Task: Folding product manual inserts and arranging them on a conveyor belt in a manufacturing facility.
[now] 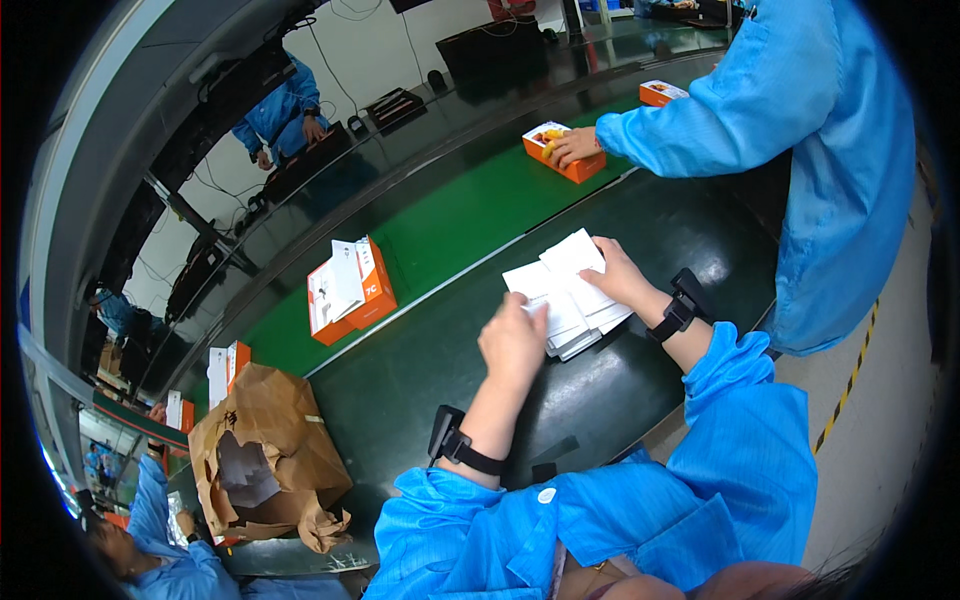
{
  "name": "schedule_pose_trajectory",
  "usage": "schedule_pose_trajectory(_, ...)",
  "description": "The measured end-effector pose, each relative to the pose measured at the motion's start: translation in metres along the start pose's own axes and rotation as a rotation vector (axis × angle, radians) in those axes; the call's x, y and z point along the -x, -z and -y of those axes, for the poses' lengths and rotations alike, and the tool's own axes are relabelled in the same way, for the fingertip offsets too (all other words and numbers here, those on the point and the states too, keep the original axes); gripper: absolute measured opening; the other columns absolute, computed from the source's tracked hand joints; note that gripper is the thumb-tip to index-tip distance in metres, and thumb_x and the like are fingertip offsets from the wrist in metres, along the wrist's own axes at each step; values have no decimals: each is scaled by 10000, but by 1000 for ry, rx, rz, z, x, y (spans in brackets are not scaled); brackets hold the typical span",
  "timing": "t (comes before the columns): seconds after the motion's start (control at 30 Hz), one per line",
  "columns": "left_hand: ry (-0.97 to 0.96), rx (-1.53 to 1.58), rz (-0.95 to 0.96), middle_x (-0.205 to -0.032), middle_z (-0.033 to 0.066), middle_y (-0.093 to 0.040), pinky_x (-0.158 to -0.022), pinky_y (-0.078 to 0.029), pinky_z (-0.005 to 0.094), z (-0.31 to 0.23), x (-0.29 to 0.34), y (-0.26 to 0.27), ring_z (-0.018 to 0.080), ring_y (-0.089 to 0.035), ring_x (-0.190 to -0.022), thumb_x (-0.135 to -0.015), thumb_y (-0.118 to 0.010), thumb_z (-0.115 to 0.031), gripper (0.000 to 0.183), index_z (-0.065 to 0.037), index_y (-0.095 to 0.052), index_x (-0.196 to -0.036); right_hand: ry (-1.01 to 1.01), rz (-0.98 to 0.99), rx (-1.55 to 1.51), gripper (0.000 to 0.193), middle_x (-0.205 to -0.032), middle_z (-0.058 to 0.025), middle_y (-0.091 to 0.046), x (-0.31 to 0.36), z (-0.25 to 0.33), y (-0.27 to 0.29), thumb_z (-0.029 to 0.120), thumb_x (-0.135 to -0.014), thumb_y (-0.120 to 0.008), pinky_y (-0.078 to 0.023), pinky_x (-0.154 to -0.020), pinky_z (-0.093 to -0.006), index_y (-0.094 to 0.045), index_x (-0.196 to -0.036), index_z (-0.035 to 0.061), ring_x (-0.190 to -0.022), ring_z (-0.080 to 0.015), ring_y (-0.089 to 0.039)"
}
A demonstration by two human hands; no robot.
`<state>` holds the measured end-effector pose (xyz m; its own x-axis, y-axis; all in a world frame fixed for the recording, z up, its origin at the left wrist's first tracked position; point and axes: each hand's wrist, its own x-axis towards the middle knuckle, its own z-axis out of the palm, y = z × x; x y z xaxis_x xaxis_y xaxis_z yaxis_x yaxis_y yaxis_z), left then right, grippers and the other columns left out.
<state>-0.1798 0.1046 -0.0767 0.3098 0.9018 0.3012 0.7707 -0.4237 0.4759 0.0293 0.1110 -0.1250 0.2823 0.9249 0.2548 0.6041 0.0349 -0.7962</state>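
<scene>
A loose pile of white leaflets (562,308) is fanned out in front of me over the dark green worktop. My right hand (618,277) grips the pile at its upper right, with the thumb on top of the leaflets. At the pile's left edge, my left hand (512,342) is closed, its curled fingers and thumb pinching a leaflet edge. The left fingertips are partly hidden and slightly blurred. Beyond the left hand, on the green belt, stands an orange-and-white box (363,290) with a white leaflet (346,277) tilted on it.
A torn brown paper bag (290,425) stands at left on the worktop (420,350). More boxes line the green belt (440,235). At the upper right a co-worker's hand (575,147) is on an orange box (580,168). Another person (165,540) sits at lower left.
</scene>
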Motion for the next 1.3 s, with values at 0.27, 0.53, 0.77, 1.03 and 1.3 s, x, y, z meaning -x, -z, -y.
schedule_pose_trajectory(0.27, 255, 616, 220, -683, 25, -580, -553, -421, 234, 63, -11, -39, 81, -524, -617, -836, -590, -246, 240, -19, -554, -770, 272, -85, 181, 634, -1272, -178, -376, 4, 32, -3, 163, -703, -684, -339, -978, -373, -386, -1239, 3, -1187, -336, -376)
schedule_pose_trajectory(0.53, -210, 541, 464, -673, 31, -563, -575, -407, 225, 60, 16, 67, 65, -497, -624, -865, -548, -188, 202, 1, -551, -793, 247, 232, -467, 439, -941, -112, -608, 31, 91, -24, 168, -725, -687, -463, -748, -296, -522, -1091, -8, -859, -183, -578)
schedule_pose_trajectory(0.77, -25, -284, -761, -744, 141, -611, -674, -483, 361, 205, -101, 76, 280, -594, -667, -779, -626, -262, 372, 25, -535, -998, 249, 557, -648, 237, -841, -78, -641, 84, 109, -72, 176, -766, -672, -459, -723, -264, -602, -923, 12, -789, -129, -590)
schedule_pose_trajectory(1.03, 142, 15, -312, -751, 214, -623, -719, -479, 417, 180, -75, 100, 368, -614, -719, -723, -515, -155, 343, 2, -562, -1024, 202, 477, -940, 244, -866, -76, -638, 90, 105, -94, 142, -763, -688, -477, -681, -243, -574, -934, 10, -763, -122, -604)
schedule_pose_trajectory(1.3, -468, -92, 107, -874, 188, -624, -756, -477, 375, 140, 112, 38, 324, -612, -806, -745, -612, -261, 355, -35, -579, -1017, -264, 560, -1701, 298, -1075, -69, -552, 109, 127, -154, 80, -860, -532, -394, -919, -314, -463, -1139, 3, -1016, -147, -518)
